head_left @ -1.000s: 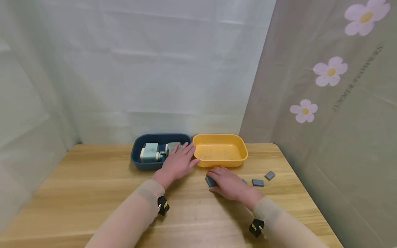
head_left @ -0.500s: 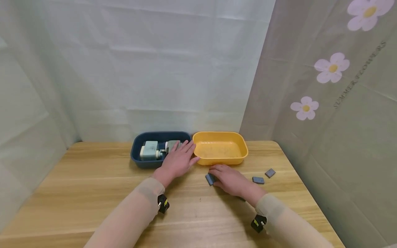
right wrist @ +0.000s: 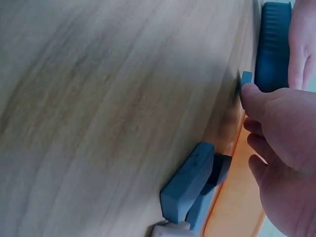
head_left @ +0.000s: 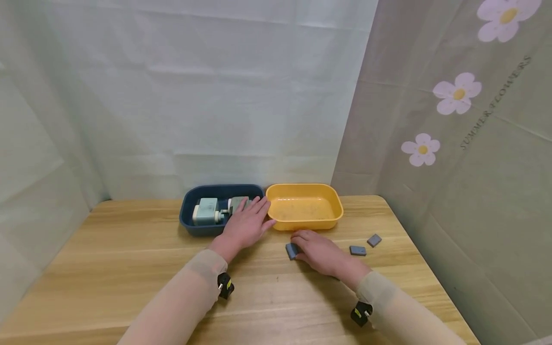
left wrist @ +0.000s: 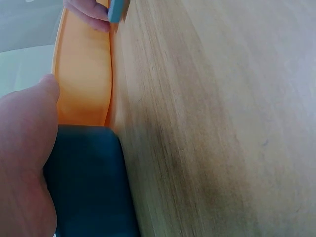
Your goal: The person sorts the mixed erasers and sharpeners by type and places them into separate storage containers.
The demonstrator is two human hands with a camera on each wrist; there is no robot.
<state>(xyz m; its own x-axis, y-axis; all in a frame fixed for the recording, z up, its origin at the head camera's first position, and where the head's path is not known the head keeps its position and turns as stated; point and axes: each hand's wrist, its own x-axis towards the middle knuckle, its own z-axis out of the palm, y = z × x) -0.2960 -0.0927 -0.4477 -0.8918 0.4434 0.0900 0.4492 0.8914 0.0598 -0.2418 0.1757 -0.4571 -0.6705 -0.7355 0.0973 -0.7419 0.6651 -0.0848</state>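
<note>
My left hand (head_left: 245,227) lies over the right end of the dark blue tub (head_left: 202,231), its straight fingers reaching to the yellow tub (head_left: 304,225) beside it. Inside the blue tub are a pale blue bottle-like thing (head_left: 208,211) with a narrow neck and a grey-green one (head_left: 237,203), partly covered by that hand. In front of the yellow tub, my right hand (head_left: 319,251) pinches a small blue-grey block (head_left: 291,251) near the tabletop. The right wrist view shows the thumb against this block (right wrist: 246,78); its far side is hidden by the fingers.
Two more small blocks, one blue-grey (head_left: 358,250) and one darker (head_left: 374,240), lie right of my right hand. Close to that wrist, further blocks (right wrist: 187,182) sit together in the right wrist view. A pale curtain (head_left: 241,96) hangs behind the wooden table (head_left: 108,268).
My right hand has shifted slightly to the right, and more of the pinched block shows at its fingertips. A block beside it has become hidden. The left hand stays in place.
</note>
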